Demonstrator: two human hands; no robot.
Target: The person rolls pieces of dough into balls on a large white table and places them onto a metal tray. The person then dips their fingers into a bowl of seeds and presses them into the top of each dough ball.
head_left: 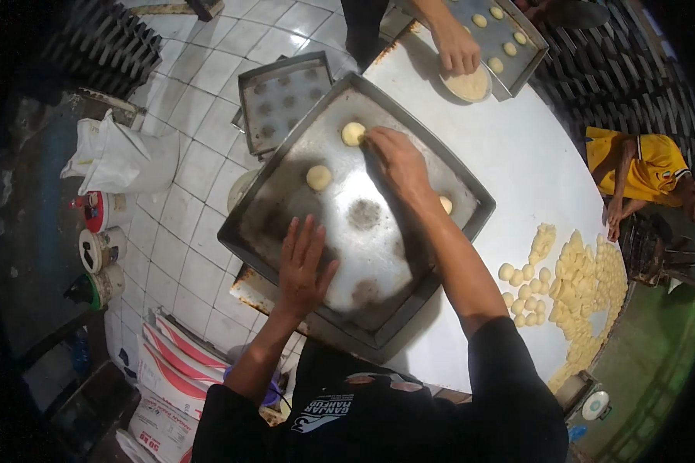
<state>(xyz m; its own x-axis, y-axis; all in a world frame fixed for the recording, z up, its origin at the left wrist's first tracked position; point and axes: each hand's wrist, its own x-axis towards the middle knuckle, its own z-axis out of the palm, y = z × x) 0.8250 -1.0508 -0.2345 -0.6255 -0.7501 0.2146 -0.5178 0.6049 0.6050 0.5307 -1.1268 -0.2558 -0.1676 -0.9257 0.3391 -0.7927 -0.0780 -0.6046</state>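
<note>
A square metal baking tray with dark round stains lies in front of me, tilted like a diamond. My right hand reaches over it, its fingertips closed at the right side of a dough ball near the far corner. Nearer to me on the left sits a second dough ball. A third pale ball shows partly behind my right forearm. My left hand is over the tray's left side, fingers stretched out and nothing in them.
On the white table, several dough balls and a mass of dough pieces lie right. Another person's hand is in a crumb-filled bowl beside a filled tray. Another tray stands left; a person in yellow sits right.
</note>
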